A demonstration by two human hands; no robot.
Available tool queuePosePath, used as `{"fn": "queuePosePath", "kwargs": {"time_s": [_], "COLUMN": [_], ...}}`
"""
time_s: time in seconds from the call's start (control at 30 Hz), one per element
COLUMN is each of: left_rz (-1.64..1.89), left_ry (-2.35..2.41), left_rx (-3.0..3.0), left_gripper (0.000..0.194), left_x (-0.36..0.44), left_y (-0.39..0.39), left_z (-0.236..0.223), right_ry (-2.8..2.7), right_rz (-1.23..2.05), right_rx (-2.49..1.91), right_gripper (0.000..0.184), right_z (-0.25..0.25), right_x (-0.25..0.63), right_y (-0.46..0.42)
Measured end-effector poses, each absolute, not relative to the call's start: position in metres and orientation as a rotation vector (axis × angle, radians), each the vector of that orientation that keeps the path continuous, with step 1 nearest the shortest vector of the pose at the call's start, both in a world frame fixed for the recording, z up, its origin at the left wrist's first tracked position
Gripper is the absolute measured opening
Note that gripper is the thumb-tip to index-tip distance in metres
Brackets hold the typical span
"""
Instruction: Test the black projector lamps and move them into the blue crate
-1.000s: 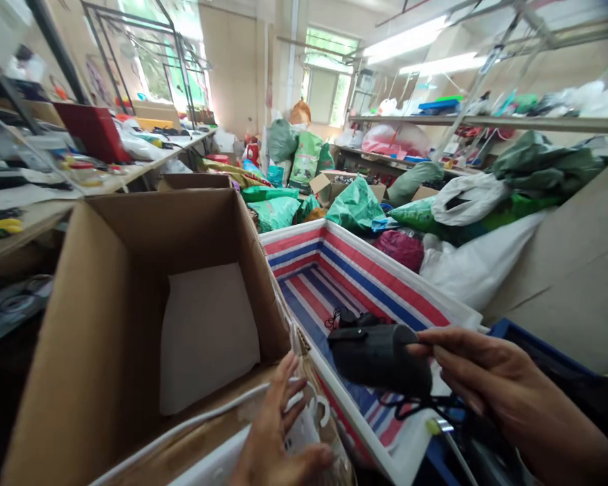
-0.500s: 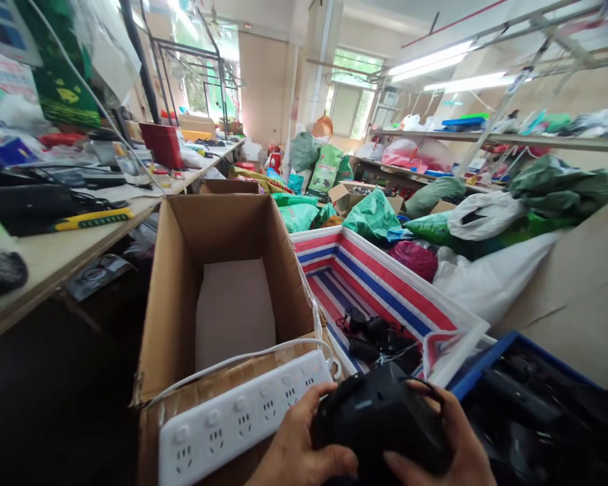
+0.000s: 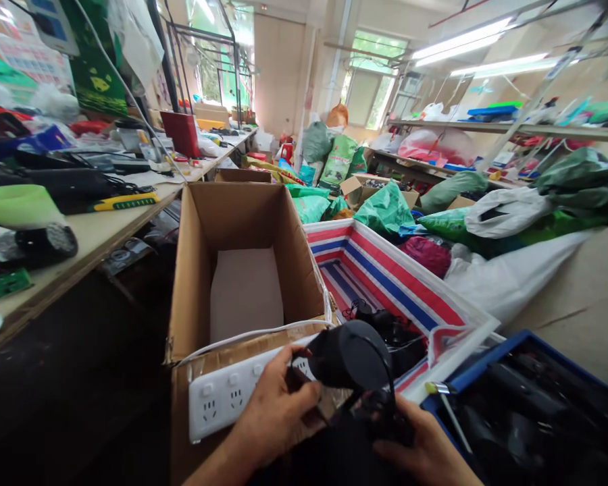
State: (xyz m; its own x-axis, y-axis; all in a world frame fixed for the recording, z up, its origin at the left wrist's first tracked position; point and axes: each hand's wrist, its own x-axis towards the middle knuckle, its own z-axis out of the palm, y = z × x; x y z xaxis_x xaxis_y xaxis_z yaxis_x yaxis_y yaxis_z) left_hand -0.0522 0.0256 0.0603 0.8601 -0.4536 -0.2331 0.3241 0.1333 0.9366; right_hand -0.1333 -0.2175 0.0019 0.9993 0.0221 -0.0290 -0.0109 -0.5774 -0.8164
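My left hand (image 3: 273, 405) is closed, thumb and fingers gripping a black device with a round, flat end (image 3: 362, 354); its exact kind is unclear. A thin black cord or strap curves down from its right side. My right hand (image 3: 420, 435) is closed on a dark, knobbly lower part that seems joined to the same device, though shadow hides the join. Under and beside my left hand lies a white power strip (image 3: 217, 412) with several sockets, resting on a cardboard flap. An open cardboard box (image 3: 190, 270) with a pale sheet at its bottom stands just beyond.
Right of the box, a red, white and blue striped bag (image 3: 400, 270) holds black corded items (image 3: 385, 324). A blue crate (image 3: 466, 368) of black parts stands at lower right, a yellow-ended tool (image 3: 443, 389) on its rim. A cluttered workbench (image 3: 101, 266) runs along the left.
The black device has turned and moved up and left, so its round end and cord now show. My right hand has shifted lower on it. The view has swung slightly left.
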Motion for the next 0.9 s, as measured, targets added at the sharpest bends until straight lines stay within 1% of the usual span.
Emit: {"fn": "queuePosePath", "kwargs": {"time_s": [0.03,0.07,0.13,0.23,0.3,0.43,0.47,0.6,0.73,0.83,0.9], "left_rz": [-0.523,-0.483,-0.433,-0.4,-0.379,-0.312,-0.295,-0.27,-0.283,-0.289,-0.293], "left_ry": [-0.101,-0.099,-0.117,-0.13,-0.127,-0.1,-0.094,-0.074,-0.043,-0.036,-0.037], "left_rx": [1.331,1.351,1.369,1.341,1.317,1.257,1.251,1.252,1.278,1.277,1.256], "left_gripper": [0.033,0.034,0.036,0.039,0.04,0.043,0.043,0.044,0.043,0.042,0.041], "left_x": [-0.048,-0.044,-0.038,-0.033,-0.032,-0.028,-0.027,-0.025,-0.024,-0.021,-0.019], "left_y": [0.031,0.037,0.046,0.056,0.059,0.066,0.067,0.072,0.073,0.072,0.071], "left_z": [0.064,0.067,0.075,0.085,0.089,0.089,0.088,0.083,0.08,0.075,0.07], "right_ry": [-0.037,-0.054,-0.052,0.022,0.126,0.312,0.277,0.089,0.038,-0.024,-0.053], "right_rz": [0.081,0.078,-0.006,-0.125,-0.163,-0.22,-0.235,-0.36,-0.455,-0.497,-0.52], "right_rx": [-2.244,-2.292,-2.347,-2.341,-2.24,-1.952,-1.938,-2.108,-2.247,-2.334,-2.382], "right_gripper": [0.026,0.013,0.017,0.016,0.019,0.034,0.035,0.022,0.019,0.015,0.017], "right_z": [0.0,-0.003,-0.008,-0.01,-0.004,0.008,0.007,-0.011,-0.026,-0.026,-0.024], "right_x": [-0.134,-0.134,-0.133,-0.125,-0.118,-0.098,-0.093,-0.074,-0.064,-0.06,-0.058], "right_y": [-0.219,-0.219,-0.215,-0.205,-0.196,-0.175,-0.17,-0.159,-0.156,-0.153,-0.149]}}
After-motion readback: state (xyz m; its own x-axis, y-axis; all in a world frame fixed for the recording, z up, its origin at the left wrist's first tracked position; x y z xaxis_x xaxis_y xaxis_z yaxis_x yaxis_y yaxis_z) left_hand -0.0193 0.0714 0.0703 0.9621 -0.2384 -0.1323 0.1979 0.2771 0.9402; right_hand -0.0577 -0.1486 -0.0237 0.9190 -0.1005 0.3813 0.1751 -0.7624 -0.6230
